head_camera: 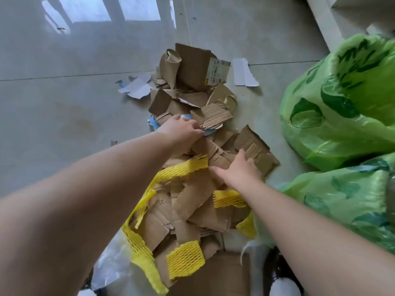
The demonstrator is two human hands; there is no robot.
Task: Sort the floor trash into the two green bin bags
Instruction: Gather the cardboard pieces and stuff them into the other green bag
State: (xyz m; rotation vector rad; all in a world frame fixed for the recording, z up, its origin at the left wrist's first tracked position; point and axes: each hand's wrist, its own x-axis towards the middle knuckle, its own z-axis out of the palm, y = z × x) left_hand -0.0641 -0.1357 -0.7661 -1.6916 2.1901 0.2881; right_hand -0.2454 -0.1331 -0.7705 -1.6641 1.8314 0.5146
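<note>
1. Yellow foam netting (pixel 185 259) lies nearest, draped over torn cardboard pile (pixel 198 206) on floor.
2. Left hand (pixel 181 130) grasps a cardboard scrap at mid-pile.
3. Right hand (pixel 239 169) pressed flat on cardboard, fingers spread, released.
4. Two green bin bags (pixel 342 116) sit just right of pile.

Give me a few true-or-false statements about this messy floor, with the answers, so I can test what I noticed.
1. Both green bin bags sit on the right side of the view. True.
2. The pile is mostly glass bottles. False: it is mostly torn brown cardboard, with yellow foam netting mixed in.
3. The left hand reaches into the cardboard farther from the person than the right hand does. True.
4. The right hand is lifting a yellow net into a bag. False: it rests on cardboard in the pile.
5. A white paper strip lies on the floor beyond the pile. True.
</note>
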